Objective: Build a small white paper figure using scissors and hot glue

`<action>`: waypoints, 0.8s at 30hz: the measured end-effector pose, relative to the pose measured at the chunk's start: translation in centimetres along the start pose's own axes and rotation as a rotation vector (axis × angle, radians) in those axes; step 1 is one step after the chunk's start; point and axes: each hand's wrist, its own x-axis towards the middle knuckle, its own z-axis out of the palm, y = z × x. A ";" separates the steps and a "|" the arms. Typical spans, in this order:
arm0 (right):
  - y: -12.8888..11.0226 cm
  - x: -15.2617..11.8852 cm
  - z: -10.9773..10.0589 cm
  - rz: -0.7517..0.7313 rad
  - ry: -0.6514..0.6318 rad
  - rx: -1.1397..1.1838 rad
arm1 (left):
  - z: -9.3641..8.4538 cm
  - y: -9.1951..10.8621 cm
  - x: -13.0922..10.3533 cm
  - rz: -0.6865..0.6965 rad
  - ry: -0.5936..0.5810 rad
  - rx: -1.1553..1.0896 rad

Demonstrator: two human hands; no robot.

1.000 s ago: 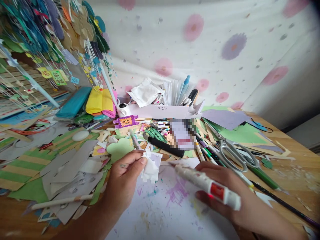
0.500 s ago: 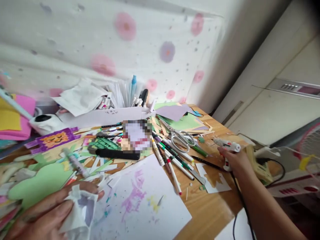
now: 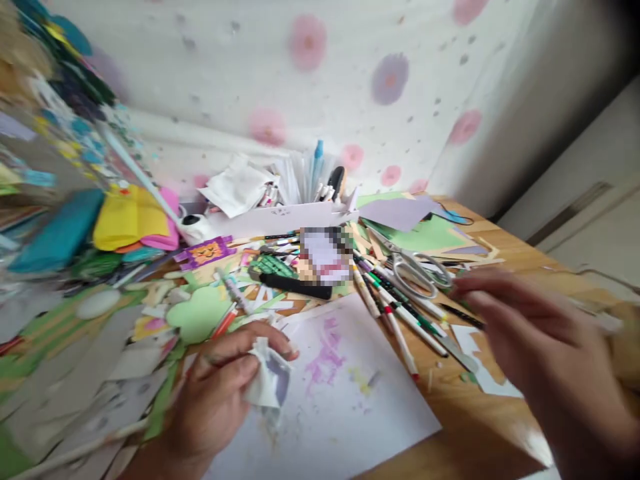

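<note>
Pinched in my left hand (image 3: pixel 225 380) is a small folded white paper piece (image 3: pixel 270 381) with a greyish-purple inside, held over the left part of a large white sheet (image 3: pixel 395 413). Pink-purple and yellow marks show on that sheet. My right hand (image 3: pixel 530 333) hangs over the right side of the table, blurred by motion. Its thumb and fingertips are near each other, and whether anything lies between them is too smeared to tell. Silver scissors (image 3: pixel 413 277) lie just left of its fingertips.
Markers (image 3: pixel 400 340) lie right of the sheet, beside a cut white scrap (image 3: pixel 485 367). Behind are a black bar (image 3: pixel 295 287), a purple-and-orange piece (image 3: pixel 207 252) and a white box (image 3: pixel 280 219) of pens. Paper scraps and a green flower shape (image 3: pixel 197 313) cover the left.
My right hand has let go of the white glue gun and moved inward. The view has turned left, showing more of the cluttered left side. My left hand still holds the paper piece.
</note>
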 end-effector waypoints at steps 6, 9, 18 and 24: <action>-6.8 1.2 9.1 0.096 -0.905 0.584 | 0.0 0.9 -0.9 0.250 -0.140 0.258; -7.0 0.7 11.4 0.252 -0.872 0.733 | -0.1 1.0 -1.0 0.294 -0.142 0.340; -5.6 1.3 10.9 0.168 -0.685 0.710 | 0.1 0.4 -0.1 0.231 -0.153 0.495; -5.2 1.5 10.3 0.054 -0.736 0.575 | 0.9 -0.2 0.5 -0.046 0.045 0.497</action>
